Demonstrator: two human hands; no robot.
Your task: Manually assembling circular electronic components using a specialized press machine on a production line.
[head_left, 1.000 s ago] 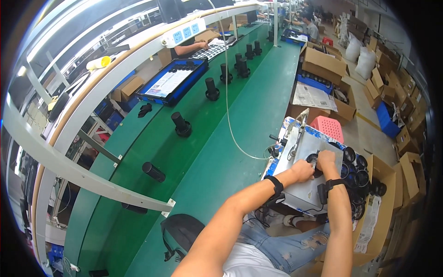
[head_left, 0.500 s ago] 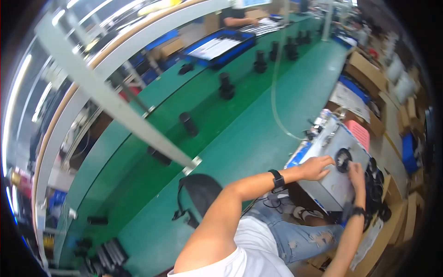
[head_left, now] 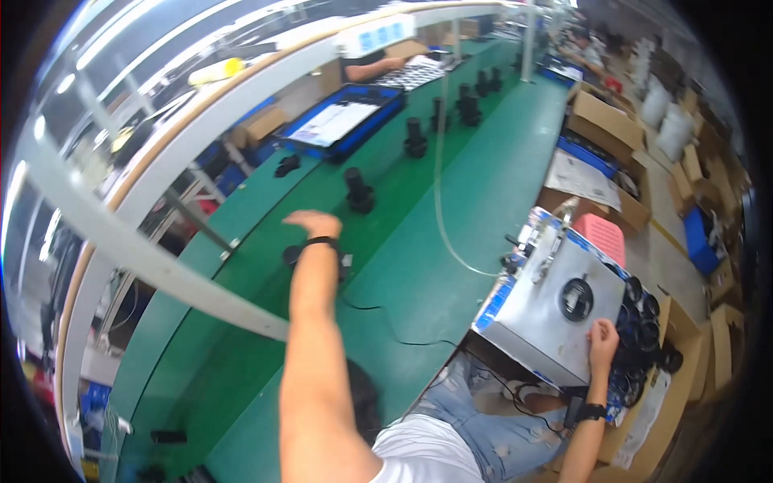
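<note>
My left hand (head_left: pixel 316 223) is stretched out over the green conveyor belt (head_left: pixel 241 354), fingers extended and holding nothing I can see. Just below it lies a black cylindrical part (head_left: pixel 293 256), partly covered by my wrist. My right hand (head_left: pixel 602 336) rests at the near right side of the metal box (head_left: pixel 531 310), its fingers curled in; whether anything is inside them is hidden. Close to those fingers, a round black part (head_left: pixel 576 299) sits on the box top. Metal clamps (head_left: pixel 547 249) line the box's far left edge.
Several black parts (head_left: pixel 358 191) stand along the belt. A blue tray (head_left: pixel 342 121) lies beyond it, near another person's arm (head_left: pixel 374 70). Right of the box are a pink basket (head_left: pixel 601 237), piled black rings (head_left: pixel 640 326) and cardboard boxes (head_left: pixel 608 121). A clear hose (head_left: pixel 440 193) hangs down.
My left hand has swung from beside the metal box out left over the belt. My right hand has drawn back from the round black part to the box's near side. The view has shifted.
</note>
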